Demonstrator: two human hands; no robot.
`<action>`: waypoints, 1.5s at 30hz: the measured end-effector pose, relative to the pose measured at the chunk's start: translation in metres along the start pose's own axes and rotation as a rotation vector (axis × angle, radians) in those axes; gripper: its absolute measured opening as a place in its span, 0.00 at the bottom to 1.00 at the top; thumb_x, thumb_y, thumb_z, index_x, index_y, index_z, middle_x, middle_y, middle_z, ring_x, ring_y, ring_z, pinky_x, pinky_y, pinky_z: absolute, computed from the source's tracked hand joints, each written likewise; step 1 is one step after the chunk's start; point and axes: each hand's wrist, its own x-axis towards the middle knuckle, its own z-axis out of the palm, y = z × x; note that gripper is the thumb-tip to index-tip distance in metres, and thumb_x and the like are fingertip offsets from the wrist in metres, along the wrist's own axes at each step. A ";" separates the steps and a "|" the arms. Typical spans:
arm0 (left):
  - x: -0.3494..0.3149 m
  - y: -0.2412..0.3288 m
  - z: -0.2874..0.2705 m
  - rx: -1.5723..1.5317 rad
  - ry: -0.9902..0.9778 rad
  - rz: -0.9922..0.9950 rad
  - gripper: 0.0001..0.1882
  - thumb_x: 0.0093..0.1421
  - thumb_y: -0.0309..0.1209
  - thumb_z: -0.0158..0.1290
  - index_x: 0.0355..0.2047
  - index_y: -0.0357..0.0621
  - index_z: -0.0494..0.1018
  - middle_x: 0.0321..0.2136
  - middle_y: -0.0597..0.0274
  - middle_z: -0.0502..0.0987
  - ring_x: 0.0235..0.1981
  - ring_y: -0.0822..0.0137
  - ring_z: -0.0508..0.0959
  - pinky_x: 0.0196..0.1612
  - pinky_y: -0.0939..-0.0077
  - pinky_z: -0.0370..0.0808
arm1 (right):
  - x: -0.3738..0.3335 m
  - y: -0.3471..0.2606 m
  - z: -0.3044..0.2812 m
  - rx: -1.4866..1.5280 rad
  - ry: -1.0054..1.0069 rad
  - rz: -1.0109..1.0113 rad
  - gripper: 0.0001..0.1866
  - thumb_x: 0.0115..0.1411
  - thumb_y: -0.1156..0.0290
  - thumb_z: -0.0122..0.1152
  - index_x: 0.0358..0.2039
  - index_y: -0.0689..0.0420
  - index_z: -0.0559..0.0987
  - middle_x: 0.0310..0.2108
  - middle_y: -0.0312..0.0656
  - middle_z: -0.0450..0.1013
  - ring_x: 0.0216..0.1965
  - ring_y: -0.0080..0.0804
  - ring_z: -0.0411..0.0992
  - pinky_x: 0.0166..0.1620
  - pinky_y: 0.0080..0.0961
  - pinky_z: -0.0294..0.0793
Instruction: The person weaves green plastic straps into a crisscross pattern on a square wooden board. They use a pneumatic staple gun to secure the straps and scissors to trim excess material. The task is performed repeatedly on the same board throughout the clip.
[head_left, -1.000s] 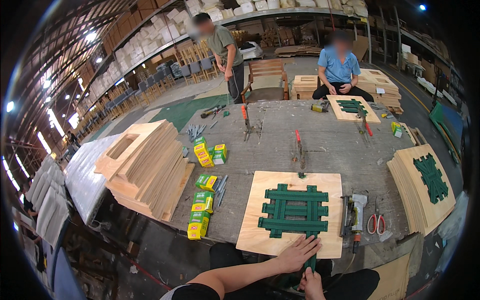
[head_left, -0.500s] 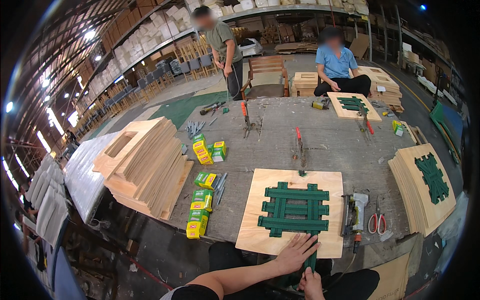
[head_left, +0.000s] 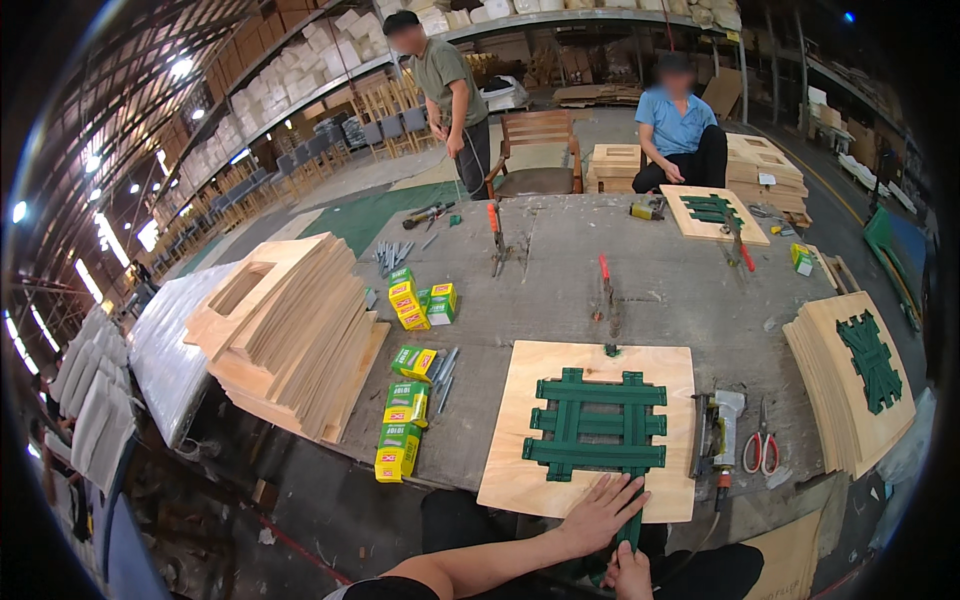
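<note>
A square plywood board (head_left: 505,455) lies at the table's near edge. Dark green elastic webbing straps (head_left: 585,455) cross over it in a lattice spanning its middle opening. One strap (head_left: 630,533) runs off the lattice toward me, past the board's near edge. My left hand (head_left: 600,517) rests flat with fingers stretched on the board's near edge, against that strap. Below it, my right hand (head_left: 628,574) is closed round the strap's near end. A pneumatic staple gun (head_left: 718,428) lies right of the board, beside red-handled scissors (head_left: 762,450).
Plywood frames (head_left: 290,335) are stacked at left; a strapped board (head_left: 850,370) tops the right-hand stack. Green and yellow boxes (head_left: 402,405) and staple strips (head_left: 445,375) lie left of the board. A red-handled toggle clamp (head_left: 606,290) stands behind it. Two people (head_left: 455,95) are beyond the table.
My view has shifted slightly, so the table and board appear a little farther right. Both hands keep nearly the same hold. The seated person across the table has straightened and changed leg position.
</note>
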 end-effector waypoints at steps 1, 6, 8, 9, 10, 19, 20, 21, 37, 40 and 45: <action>0.000 0.000 0.000 0.016 -0.014 0.000 0.40 0.62 0.36 0.52 0.75 0.50 0.56 0.75 0.52 0.54 0.75 0.49 0.56 0.76 0.46 0.48 | 0.000 0.000 0.001 0.013 0.004 -0.001 0.21 0.75 0.51 0.50 0.28 0.49 0.68 0.15 0.26 0.56 0.14 0.18 0.53 0.19 0.21 0.54; -0.001 -0.002 0.000 0.005 -0.014 -0.010 0.40 0.62 0.36 0.52 0.75 0.50 0.56 0.75 0.52 0.55 0.75 0.49 0.56 0.75 0.46 0.49 | 0.001 0.001 0.004 0.038 0.011 0.013 0.21 0.75 0.50 0.51 0.28 0.49 0.68 0.16 0.26 0.56 0.14 0.18 0.53 0.18 0.19 0.52; -0.001 -0.003 -0.001 -0.004 -0.015 -0.019 0.40 0.62 0.36 0.52 0.75 0.50 0.56 0.74 0.52 0.55 0.75 0.48 0.56 0.75 0.46 0.49 | 0.002 0.001 0.004 0.026 -0.002 0.006 0.21 0.75 0.50 0.51 0.28 0.49 0.68 0.16 0.25 0.55 0.14 0.17 0.53 0.18 0.19 0.51; -0.001 -0.002 -0.001 -0.014 -0.021 -0.029 0.40 0.62 0.35 0.52 0.74 0.50 0.56 0.74 0.52 0.55 0.75 0.48 0.56 0.75 0.46 0.49 | 0.002 0.002 0.004 0.022 -0.007 0.004 0.21 0.75 0.50 0.51 0.28 0.49 0.68 0.16 0.25 0.55 0.14 0.17 0.53 0.18 0.19 0.50; -0.001 -0.002 -0.002 -0.024 -0.028 -0.038 0.40 0.61 0.35 0.52 0.74 0.50 0.56 0.74 0.52 0.55 0.74 0.48 0.56 0.75 0.46 0.49 | 0.002 0.002 0.004 0.024 -0.008 0.005 0.21 0.75 0.50 0.51 0.28 0.49 0.69 0.16 0.25 0.55 0.14 0.17 0.53 0.18 0.19 0.50; -0.002 -0.001 -0.004 -0.024 -0.051 -0.039 0.43 0.59 0.37 0.56 0.74 0.49 0.56 0.75 0.51 0.54 0.76 0.48 0.53 0.76 0.46 0.46 | 0.003 0.004 0.004 0.032 -0.003 0.019 0.20 0.75 0.50 0.51 0.28 0.48 0.68 0.16 0.25 0.55 0.14 0.17 0.53 0.18 0.19 0.50; -0.002 -0.001 -0.004 -0.025 -0.045 -0.035 0.43 0.59 0.37 0.56 0.75 0.49 0.56 0.75 0.51 0.54 0.76 0.48 0.53 0.76 0.46 0.46 | 0.003 0.004 0.003 0.032 0.002 0.023 0.20 0.75 0.50 0.51 0.28 0.48 0.68 0.17 0.25 0.55 0.14 0.17 0.53 0.18 0.19 0.50; -0.002 -0.001 -0.003 -0.023 -0.038 -0.033 0.43 0.59 0.37 0.56 0.75 0.49 0.55 0.75 0.51 0.53 0.76 0.48 0.53 0.76 0.46 0.46 | 0.004 0.004 0.003 0.031 0.003 0.028 0.20 0.75 0.50 0.50 0.28 0.48 0.68 0.17 0.25 0.55 0.14 0.17 0.53 0.19 0.19 0.50; -0.003 -0.003 -0.002 -0.018 -0.054 -0.035 0.42 0.61 0.37 0.53 0.75 0.49 0.55 0.75 0.49 0.53 0.76 0.47 0.53 0.76 0.46 0.46 | 0.004 0.005 0.001 0.005 -0.006 0.026 0.20 0.75 0.49 0.51 0.29 0.49 0.69 0.16 0.25 0.56 0.14 0.17 0.53 0.19 0.19 0.51; -0.003 -0.004 0.001 -0.021 -0.041 -0.034 0.42 0.60 0.35 0.54 0.75 0.49 0.55 0.75 0.49 0.54 0.75 0.47 0.54 0.76 0.46 0.47 | 0.004 0.005 0.002 0.011 -0.014 0.014 0.20 0.75 0.50 0.50 0.30 0.49 0.69 0.16 0.25 0.56 0.14 0.17 0.53 0.18 0.19 0.51; -0.002 -0.006 0.003 -0.058 -0.012 -0.042 0.42 0.58 0.30 0.54 0.74 0.48 0.57 0.74 0.50 0.56 0.75 0.47 0.56 0.75 0.45 0.51 | 0.008 0.010 -0.001 0.008 -0.019 0.006 0.20 0.75 0.50 0.50 0.30 0.49 0.69 0.16 0.25 0.56 0.14 0.17 0.53 0.18 0.19 0.51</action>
